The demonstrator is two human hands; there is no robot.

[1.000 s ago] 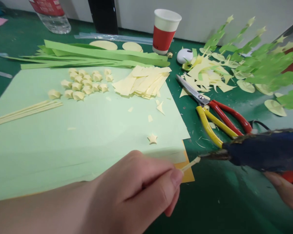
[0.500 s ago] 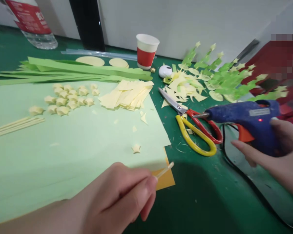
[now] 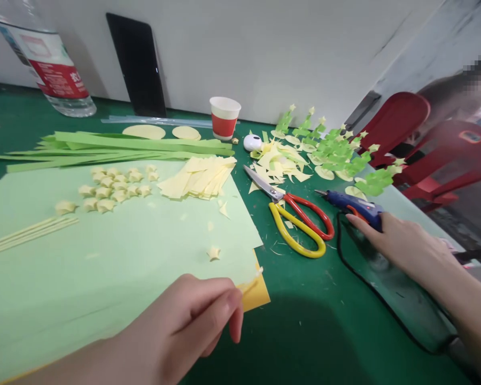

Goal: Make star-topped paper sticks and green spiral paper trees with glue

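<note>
My left hand (image 3: 208, 315) is closed in a pinch on a thin pale stick (image 3: 249, 283) with a whitish blob at its tip. The stick points right, over the corner of an orange sheet. My right hand (image 3: 396, 235) is wrapped round the handle of a blue glue gun (image 3: 355, 206), which is low over the table at the right, its nozzle pointing left. A single folded paper star (image 3: 214, 253) lies on the pale green sheet (image 3: 144, 278) just beyond my left hand. Scissors (image 3: 300, 222) with one red and one yellow handle lie between my hands.
More folded stars (image 3: 112, 187), cream paper pieces (image 3: 200, 176) and green strips (image 3: 124, 145) lie at the left. Behind stand a paper cup (image 3: 224, 120), a bottle (image 3: 60, 69) and a phone (image 3: 138, 67). Star-topped green plants (image 3: 340, 147) and a black cord (image 3: 369, 291) are at the right.
My right hand has lowered the glue gun and moved it away, towards the paper plants. My left hand keeps its pinch on the stick. The view has tilted up.
</note>
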